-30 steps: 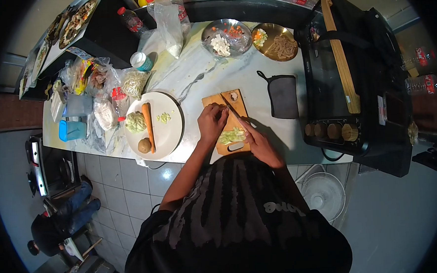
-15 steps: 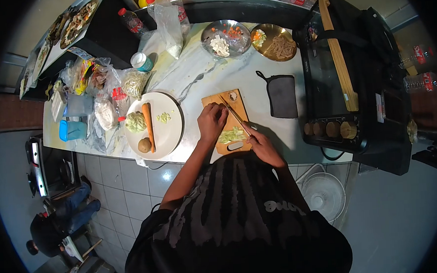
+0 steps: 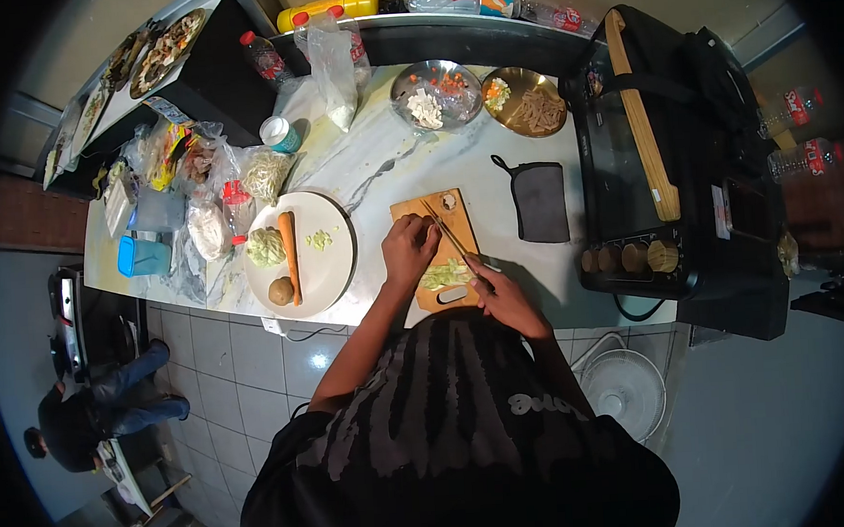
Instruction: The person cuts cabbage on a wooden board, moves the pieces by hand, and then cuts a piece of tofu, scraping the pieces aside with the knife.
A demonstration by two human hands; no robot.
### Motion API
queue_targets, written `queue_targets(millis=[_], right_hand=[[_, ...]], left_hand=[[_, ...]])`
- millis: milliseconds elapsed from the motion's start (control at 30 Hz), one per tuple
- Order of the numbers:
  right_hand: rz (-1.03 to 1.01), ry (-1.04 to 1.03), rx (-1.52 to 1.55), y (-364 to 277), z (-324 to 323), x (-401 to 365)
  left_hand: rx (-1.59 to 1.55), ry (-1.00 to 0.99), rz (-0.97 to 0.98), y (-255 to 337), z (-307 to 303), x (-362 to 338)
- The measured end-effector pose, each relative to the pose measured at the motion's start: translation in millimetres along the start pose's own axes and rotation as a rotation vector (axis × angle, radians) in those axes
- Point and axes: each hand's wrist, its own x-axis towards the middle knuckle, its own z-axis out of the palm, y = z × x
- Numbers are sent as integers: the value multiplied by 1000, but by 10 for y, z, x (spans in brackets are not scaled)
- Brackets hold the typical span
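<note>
A knife is in my right hand, its blade slanting up and left over the wooden cutting board. My left hand lies with bent fingers on the board's left side, close beside the blade; what its fingers hold, if anything, is hidden. Chopped pale green vegetable lies on the board's lower part. A small pale piece rests near its top. Left of my hands, a white plate carries a carrot, a round brown vegetable, a pale green head and small chopped bits.
Two metal plates with cut food stand at the back. A dark pouch lies right of the board, beside a black oven. Bags and a blue container crowd the left. Another person is at far left.
The whole counter appears slightly lower in the view. Both my hands stay at the board, with the knife still in my right hand. The other person at far left has shifted a little.
</note>
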Motion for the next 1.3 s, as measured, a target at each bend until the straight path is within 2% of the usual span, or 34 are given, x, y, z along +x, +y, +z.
queue_targets(millis=[67, 167, 467, 600, 667, 900, 967, 1067, 1133, 1300], right_hand=[[-78, 36, -220, 71, 17, 13], [-171, 71, -199, 77, 35, -41], [-252, 205, -152, 510, 218, 11], [-234, 219, -187, 478, 241, 2], [-253, 292, -237, 451, 292, -8], [-217, 296, -240, 389, 249, -7], [-71, 162, -160, 317, 199, -29], [-170, 184, -81, 353, 203, -18], [-156, 183, -69, 283, 183, -35], [-205, 230, -80, 377, 227, -28]], left_hand=[[5, 6, -7, -14, 0, -6], [-23, -38, -48, -24, -6, -7], [-3, -27, -37, -68, 30, -19], [-2, -24, -45, -44, 19, -10], [2, -25, -38, -39, 16, 1], [-34, -40, -52, -10, 2, 16], [-36, -52, -70, -5, -4, 14], [-3, -43, -95, 69, -11, 48], [21, -61, -153, 108, -11, 71], [63, -21, -103, 87, 44, 59]])
